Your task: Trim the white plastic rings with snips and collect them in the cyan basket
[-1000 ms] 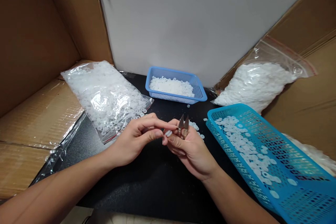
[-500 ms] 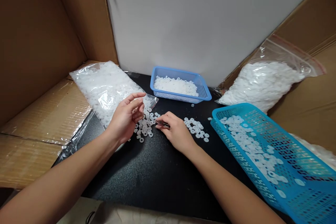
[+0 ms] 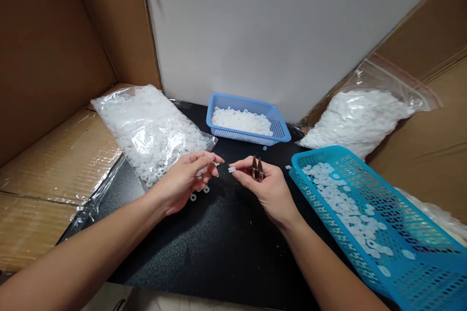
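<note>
- Closest in, the turquoise basket (image 3: 419,277) fills the right foreground, white discs (image 3: 339,201) heaped along its left side, its near end running out of view.
- Black tabletop (image 3: 219,248) in front of the person, and it's the right hand (image 3: 273,194) doing the holding: thumb and fingertips pinch a small white piece (image 3: 232,169), too tiny to say whether it's one or two together.
- Same hand, second job! Metal snips (image 3: 257,169) sit in it too, both blade tips pointing up and apart.
- Across a narrow gap, the left hand (image 3: 180,181), fingers loosely curled; white shows between them, but I can't tell whether they grip anything.
- Loose white rings (image 3: 193,197) lie on the tabletop just beside that left hand.
- Behind it, a clear bag (image 3: 146,126) packed with white rings.
- Farther back, the blue basket (image 3: 241,137) holds a white pile; to its right, a zip bag (image 3: 359,114) bulges with white contents, leaning against cardboard (image 3: 426,141).
- And at the back, a pale panel (image 3: 277,24).
</note>
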Motion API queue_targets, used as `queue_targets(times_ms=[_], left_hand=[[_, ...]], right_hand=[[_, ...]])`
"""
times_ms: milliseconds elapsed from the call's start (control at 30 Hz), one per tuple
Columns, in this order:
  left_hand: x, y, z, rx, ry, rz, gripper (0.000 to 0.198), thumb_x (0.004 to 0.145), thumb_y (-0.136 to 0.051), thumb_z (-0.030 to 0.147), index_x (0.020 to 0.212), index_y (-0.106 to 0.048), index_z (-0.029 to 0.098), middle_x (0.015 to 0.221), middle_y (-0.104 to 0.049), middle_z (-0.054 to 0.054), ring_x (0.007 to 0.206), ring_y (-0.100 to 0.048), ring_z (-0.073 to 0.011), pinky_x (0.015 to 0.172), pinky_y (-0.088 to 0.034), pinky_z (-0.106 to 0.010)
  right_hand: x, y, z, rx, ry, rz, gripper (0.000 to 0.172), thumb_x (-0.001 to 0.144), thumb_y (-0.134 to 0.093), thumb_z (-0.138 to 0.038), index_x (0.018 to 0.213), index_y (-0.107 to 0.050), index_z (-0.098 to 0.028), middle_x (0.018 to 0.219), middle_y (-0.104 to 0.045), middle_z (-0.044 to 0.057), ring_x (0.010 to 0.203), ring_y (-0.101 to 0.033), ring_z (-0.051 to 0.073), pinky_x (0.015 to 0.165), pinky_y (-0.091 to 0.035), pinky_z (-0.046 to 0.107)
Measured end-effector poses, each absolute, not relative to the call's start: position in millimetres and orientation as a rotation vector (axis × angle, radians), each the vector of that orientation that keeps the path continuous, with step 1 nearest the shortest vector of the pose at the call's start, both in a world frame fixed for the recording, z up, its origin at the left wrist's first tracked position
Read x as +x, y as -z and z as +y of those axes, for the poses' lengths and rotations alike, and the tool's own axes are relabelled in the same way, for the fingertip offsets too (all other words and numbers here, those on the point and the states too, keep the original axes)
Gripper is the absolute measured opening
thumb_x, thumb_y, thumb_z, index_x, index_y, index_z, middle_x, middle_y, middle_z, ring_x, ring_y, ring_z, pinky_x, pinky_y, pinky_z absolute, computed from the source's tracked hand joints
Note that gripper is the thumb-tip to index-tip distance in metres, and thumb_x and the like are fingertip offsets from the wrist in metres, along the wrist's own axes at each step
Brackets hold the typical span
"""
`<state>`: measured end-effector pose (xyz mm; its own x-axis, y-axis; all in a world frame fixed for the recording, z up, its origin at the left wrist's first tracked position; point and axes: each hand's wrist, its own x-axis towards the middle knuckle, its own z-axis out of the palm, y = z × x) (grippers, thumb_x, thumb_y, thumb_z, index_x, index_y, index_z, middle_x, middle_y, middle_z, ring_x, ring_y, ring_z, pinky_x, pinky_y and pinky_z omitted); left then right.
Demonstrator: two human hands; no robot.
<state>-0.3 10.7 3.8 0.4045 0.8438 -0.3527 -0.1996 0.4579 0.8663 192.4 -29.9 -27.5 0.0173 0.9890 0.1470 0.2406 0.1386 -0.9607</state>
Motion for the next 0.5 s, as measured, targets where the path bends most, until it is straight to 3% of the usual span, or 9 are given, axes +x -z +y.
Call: queue_targets(times_ms=[200,400,500], left_hand=[[1.8,1.8,1.9,0.976,-0.601,0.727,0.047,0.068,-0.088,0.055,0.076,-0.075,0.011,0.07,-0.053,0.0,0.054,-0.026,-0.0052,0.05,-0.013,-0.025],[2.4,-4.6,0.5,1.041,-0.603,0.72,0.042,0.07,-0.087,0.053,0.071,-0.074,0.013,0.058,-0.036,0.005,0.055,-0.019,-0.0079,0.052,-0.009,-0.028],[2.8,-4.3,0.8,1.094,-0.621,0.749,0.041,0.072,-0.085,0.052,0.066,-0.071,0.014,0.059,-0.042,0.003,0.056,-0.022,-0.0087,0.053,-0.013,-0.028]], right_hand=[[188.1,19.4,-38.6,-1.177,-0.983,-1.372,0.02,0.086,-0.076,-0.04,0.092,-0.08,-0.021,0.078,-0.063,0.002,0.069,-0.05,0.012,0.061,-0.038,0.024],[184.4,10.2,-43.7,-1.157,-0.906,-1.443,0.014,0.087,-0.075,-0.034,0.093,-0.081,-0.022,0.075,-0.058,0.002,0.064,-0.048,0.01,0.055,-0.034,0.024],[182.4,6.8,-46.5,-1.129,-0.846,-1.468,0.014,0.084,-0.079,-0.031,0.096,-0.08,-0.023,0.078,-0.057,0.001,0.061,-0.045,0.008,0.051,-0.032,0.023]])
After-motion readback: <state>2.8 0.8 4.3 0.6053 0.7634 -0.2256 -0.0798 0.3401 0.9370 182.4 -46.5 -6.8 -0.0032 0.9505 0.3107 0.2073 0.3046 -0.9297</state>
